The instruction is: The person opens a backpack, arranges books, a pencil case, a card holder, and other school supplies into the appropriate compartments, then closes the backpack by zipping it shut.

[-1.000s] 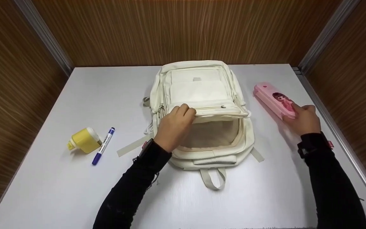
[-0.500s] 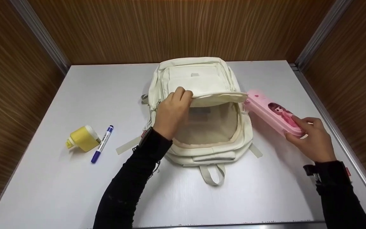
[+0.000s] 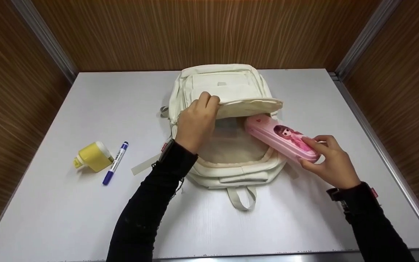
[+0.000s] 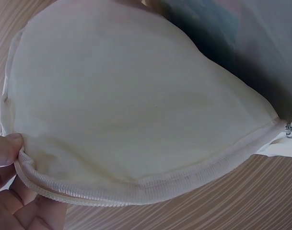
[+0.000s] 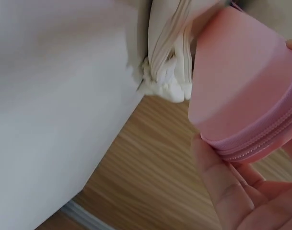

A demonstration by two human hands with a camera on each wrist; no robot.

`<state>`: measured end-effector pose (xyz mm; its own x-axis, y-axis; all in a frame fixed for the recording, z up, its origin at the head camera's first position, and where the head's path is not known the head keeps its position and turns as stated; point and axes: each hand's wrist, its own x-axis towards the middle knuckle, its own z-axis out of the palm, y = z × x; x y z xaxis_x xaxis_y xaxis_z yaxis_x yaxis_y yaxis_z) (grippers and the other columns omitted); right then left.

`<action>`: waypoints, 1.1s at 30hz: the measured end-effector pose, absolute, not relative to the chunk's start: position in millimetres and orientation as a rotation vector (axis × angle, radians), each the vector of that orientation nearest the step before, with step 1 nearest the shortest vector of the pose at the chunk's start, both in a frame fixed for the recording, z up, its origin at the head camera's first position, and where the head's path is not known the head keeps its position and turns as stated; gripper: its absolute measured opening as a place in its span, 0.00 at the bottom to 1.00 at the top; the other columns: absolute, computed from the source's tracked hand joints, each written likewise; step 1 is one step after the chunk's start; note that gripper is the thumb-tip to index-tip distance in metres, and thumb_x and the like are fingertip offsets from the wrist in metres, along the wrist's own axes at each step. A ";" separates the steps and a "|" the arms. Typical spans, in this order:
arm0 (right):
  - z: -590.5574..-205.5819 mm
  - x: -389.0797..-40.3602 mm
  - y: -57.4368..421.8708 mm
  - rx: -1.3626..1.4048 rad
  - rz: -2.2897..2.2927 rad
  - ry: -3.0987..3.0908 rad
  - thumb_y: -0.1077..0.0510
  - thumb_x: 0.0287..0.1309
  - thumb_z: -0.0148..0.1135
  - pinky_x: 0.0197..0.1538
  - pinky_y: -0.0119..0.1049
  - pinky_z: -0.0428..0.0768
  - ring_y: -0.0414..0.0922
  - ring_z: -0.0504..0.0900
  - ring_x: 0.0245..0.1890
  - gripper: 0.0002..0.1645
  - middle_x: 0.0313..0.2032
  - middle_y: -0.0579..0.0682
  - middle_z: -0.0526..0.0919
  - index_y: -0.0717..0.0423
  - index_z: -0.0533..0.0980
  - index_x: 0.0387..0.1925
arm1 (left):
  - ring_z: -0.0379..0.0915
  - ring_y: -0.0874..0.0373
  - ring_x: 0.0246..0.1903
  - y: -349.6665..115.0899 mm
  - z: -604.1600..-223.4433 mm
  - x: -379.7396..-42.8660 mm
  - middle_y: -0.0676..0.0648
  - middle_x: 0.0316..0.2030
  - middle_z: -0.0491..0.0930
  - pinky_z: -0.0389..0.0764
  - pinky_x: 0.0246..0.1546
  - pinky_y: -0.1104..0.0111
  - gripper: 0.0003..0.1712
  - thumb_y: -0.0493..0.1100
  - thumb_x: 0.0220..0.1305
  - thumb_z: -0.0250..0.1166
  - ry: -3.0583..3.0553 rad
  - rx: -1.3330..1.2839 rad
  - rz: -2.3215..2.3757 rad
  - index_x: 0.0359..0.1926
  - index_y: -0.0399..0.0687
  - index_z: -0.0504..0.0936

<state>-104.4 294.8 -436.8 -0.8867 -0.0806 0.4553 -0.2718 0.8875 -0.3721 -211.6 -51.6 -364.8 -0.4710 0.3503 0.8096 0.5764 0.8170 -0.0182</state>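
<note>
A cream backpack (image 3: 246, 176) lies on the table, its main compartment unzipped. My left hand (image 3: 198, 120) pinches the edge of its front flap (image 3: 249, 107) and holds it raised; the left wrist view shows thumb and fingers on the zipper edge of the flap (image 4: 136, 105). My right hand (image 3: 331, 162) grips the near end of a pink pencil case (image 3: 267, 133) with a doll picture on top. The far end of the case is over the bag's opening, just under the flap's right side. In the right wrist view, the zipped end of the pencil case (image 5: 246, 81) sits between thumb and fingers.
On the left of the white table (image 3: 67, 211) lie a yellow bottle (image 3: 95, 157) with a white base and a blue-capped marker (image 3: 115, 163). Wood-patterned panels (image 3: 209, 32) stand behind and on both sides. The backpack's loop handle (image 3: 244, 200) points to the front edge.
My right hand has lifted the pink pencil case off the table and carried it left to the backpack's opening. My left hand has raised the flap higher, widening the opening.
</note>
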 end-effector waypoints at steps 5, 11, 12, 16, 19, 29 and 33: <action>-437.7 -124.0 280.9 0.256 0.637 -2.636 0.60 0.43 0.76 0.38 0.51 0.76 0.59 0.79 0.37 0.36 0.49 0.64 0.72 0.57 0.77 0.59 | 0.76 0.53 0.22 -51.3 -364.9 -210.4 0.46 0.32 0.75 0.79 0.18 0.64 0.12 0.47 0.73 0.53 -2.113 -0.690 -0.336 0.38 0.43 0.76; -439.9 -138.7 264.5 0.249 0.648 -2.661 0.58 0.42 0.77 0.41 0.53 0.78 0.60 0.79 0.39 0.38 0.48 0.63 0.72 0.57 0.76 0.59 | 0.75 0.54 0.20 -49.8 -364.7 -208.8 0.47 0.31 0.75 0.77 0.16 0.64 0.12 0.47 0.73 0.53 -2.085 -0.692 -0.325 0.37 0.44 0.76; -440.6 -141.6 261.5 0.257 0.647 -2.659 0.57 0.41 0.77 0.42 0.54 0.78 0.60 0.79 0.39 0.38 0.48 0.63 0.72 0.57 0.76 0.58 | 0.75 0.54 0.20 -49.6 -364.4 -208.4 0.47 0.31 0.75 0.76 0.16 0.64 0.12 0.47 0.73 0.53 -2.085 -0.696 -0.326 0.37 0.44 0.76; -442.7 -155.5 246.6 0.300 0.620 -2.665 0.55 0.41 0.77 0.42 0.55 0.78 0.59 0.79 0.39 0.38 0.48 0.63 0.71 0.57 0.75 0.58 | 0.74 0.55 0.20 -49.5 -364.3 -207.0 0.47 0.32 0.76 0.77 0.16 0.65 0.12 0.46 0.73 0.53 -2.089 -0.705 -0.324 0.38 0.43 0.76; -443.7 -166.4 230.4 0.326 0.609 -2.686 0.53 0.42 0.77 0.42 0.55 0.79 0.59 0.79 0.39 0.39 0.48 0.63 0.71 0.56 0.75 0.59 | 0.75 0.54 0.20 -49.8 -364.5 -205.6 0.47 0.32 0.76 0.77 0.17 0.64 0.11 0.46 0.73 0.53 -2.091 -0.700 -0.315 0.38 0.43 0.75; -442.2 -195.3 168.0 0.558 0.595 -2.658 0.50 0.50 0.73 0.48 0.51 0.80 0.57 0.83 0.46 0.35 0.50 0.62 0.83 0.55 0.75 0.61 | 0.74 0.54 0.21 -49.4 -362.3 -203.7 0.47 0.33 0.76 0.76 0.17 0.64 0.10 0.45 0.73 0.53 -2.109 -0.701 -0.303 0.39 0.43 0.76; -437.1 -204.3 155.2 0.668 0.578 -2.672 0.55 0.50 0.72 0.51 0.48 0.81 0.58 0.83 0.50 0.38 0.55 0.64 0.80 0.60 0.72 0.63 | 0.73 0.55 0.20 -48.1 -362.2 -202.9 0.47 0.33 0.76 0.76 0.16 0.64 0.11 0.45 0.73 0.52 -2.109 -0.706 -0.297 0.39 0.44 0.76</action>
